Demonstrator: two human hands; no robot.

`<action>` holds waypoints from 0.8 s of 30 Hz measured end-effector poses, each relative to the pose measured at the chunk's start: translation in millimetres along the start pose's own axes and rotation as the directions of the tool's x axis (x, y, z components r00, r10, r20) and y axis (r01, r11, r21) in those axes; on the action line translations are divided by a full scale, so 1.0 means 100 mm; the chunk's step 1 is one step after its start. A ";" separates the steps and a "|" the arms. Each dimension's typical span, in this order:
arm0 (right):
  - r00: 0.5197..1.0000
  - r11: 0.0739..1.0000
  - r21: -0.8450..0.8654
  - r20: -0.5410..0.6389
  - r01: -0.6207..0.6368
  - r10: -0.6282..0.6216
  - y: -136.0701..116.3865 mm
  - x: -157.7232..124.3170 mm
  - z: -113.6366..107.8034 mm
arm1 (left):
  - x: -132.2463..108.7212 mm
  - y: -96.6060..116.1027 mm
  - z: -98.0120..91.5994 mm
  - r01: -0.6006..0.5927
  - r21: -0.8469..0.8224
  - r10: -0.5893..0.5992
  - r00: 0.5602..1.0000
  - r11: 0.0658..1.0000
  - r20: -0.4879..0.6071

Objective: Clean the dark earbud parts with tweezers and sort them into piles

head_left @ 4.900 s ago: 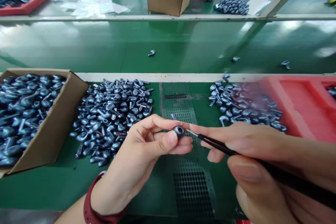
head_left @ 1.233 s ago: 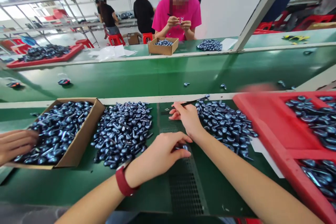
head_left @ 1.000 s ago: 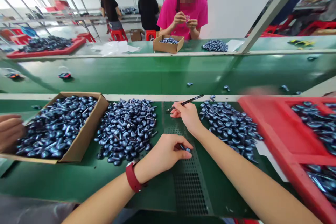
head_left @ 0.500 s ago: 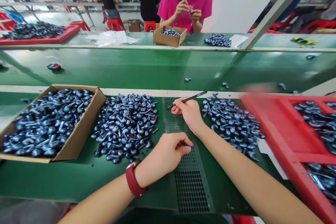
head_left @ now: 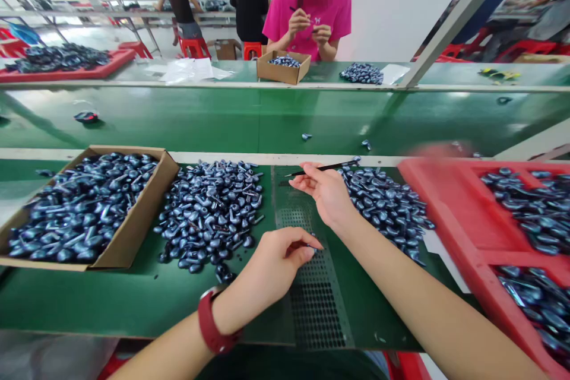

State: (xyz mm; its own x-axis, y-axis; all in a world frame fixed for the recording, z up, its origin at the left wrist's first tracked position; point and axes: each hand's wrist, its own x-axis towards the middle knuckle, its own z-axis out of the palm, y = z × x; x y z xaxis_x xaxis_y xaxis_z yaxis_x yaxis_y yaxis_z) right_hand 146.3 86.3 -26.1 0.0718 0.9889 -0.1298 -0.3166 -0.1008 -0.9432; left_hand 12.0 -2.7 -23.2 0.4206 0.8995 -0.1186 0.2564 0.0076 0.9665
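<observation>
My left hand (head_left: 285, 258), with a red watch band on its wrist, pinches a small dark blue earbud (head_left: 315, 247) mostly hidden by the fingertips. It hovers over a perforated sheet (head_left: 318, 309) with rows of small black dots. Farther up that sheet, my right hand (head_left: 327, 190) holds slim black tweezers (head_left: 323, 167) between thumb and fingers, their fine tip pointing left. A loose heap of blue earbuds (head_left: 214, 208) lies left of my hands. Another earbud heap (head_left: 385, 205) is to the right, partly behind my right wrist.
A cardboard box (head_left: 129, 237) full of earbuds stands at the left. At the right is a red divided tray (head_left: 445, 208) with more parts, a blurred shape above its far corner. Across the green belt (head_left: 200, 119), a person in pink (head_left: 307, 24) handles a small part.
The view has shifted slightly. My right hand has turned, its fingers are more spread, and the tweezers lie flatter. My left hand keeps its pinch.
</observation>
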 end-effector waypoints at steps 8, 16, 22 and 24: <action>0.987 0.994 0.108 0.153 0.030 -0.047 -0.59 -1.32 -0.03 | -0.69 0.23 0.06 0.071 -0.745 -0.314 0.930 0.663 -0.191; 0.988 0.998 -0.028 0.146 -0.048 0.051 -0.44 -1.61 -0.07 | -0.76 0.29 0.20 -0.010 -0.808 -0.255 0.946 0.589 -0.198; 0.991 0.996 -0.068 0.120 -0.055 0.063 -0.48 -1.66 -0.06 | -0.75 0.41 0.19 0.019 -0.859 -0.300 0.941 0.511 -0.158; 0.989 0.994 -0.091 0.125 -0.064 0.075 -0.49 -1.67 -0.07 | -0.75 0.43 0.19 0.024 -0.865 -0.302 0.941 0.502 -0.149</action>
State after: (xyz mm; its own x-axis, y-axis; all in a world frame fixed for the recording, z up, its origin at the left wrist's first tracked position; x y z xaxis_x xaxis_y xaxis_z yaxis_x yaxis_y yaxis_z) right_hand 156.6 -74.9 39.5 -0.0712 0.9845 -0.1606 -0.2328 -0.1729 -0.9570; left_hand 7.7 -77.7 22.9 0.1885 0.9098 -0.3697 -0.6136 0.4031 0.6790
